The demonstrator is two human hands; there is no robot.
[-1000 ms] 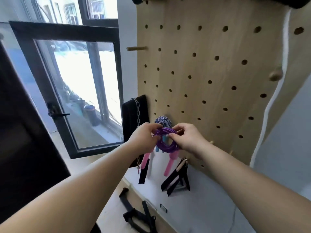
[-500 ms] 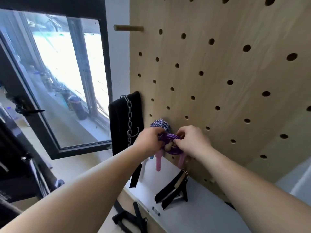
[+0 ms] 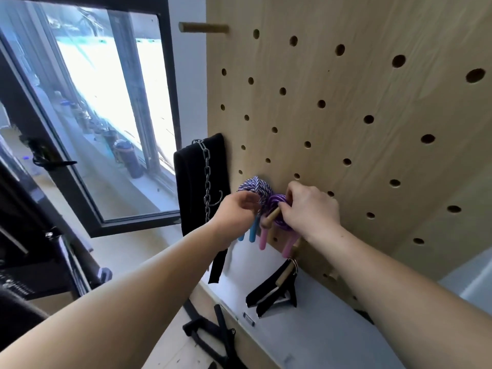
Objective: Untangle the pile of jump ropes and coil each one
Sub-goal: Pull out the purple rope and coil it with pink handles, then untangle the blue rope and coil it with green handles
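A coiled purple jump rope (image 3: pixel 277 202) with pink handles (image 3: pixel 263 239) hangs on a wooden peg (image 3: pixel 271 218) of the pegboard (image 3: pixel 346 102). My right hand (image 3: pixel 310 206) grips that coil at the peg. Left of it hangs a coiled blue-and-white braided rope (image 3: pixel 255 186) with blue handles (image 3: pixel 252 231). My left hand (image 3: pixel 235 209) is curled at the lower part of the braided rope; whether its fingers hold it is hidden.
A black strap with a metal chain (image 3: pixel 207 179) hangs at the board's left edge. Black handle straps (image 3: pixel 274 291) hang below the ropes over a grey ledge (image 3: pixel 306 328). Another peg (image 3: pixel 202 27) sticks out at the top. An open window (image 3: pixel 93 102) is to the left.
The purple coil has gone from in front of the board onto the peg. My left hand has slid off it to the left, toward the braided rope. The view has moved closer.
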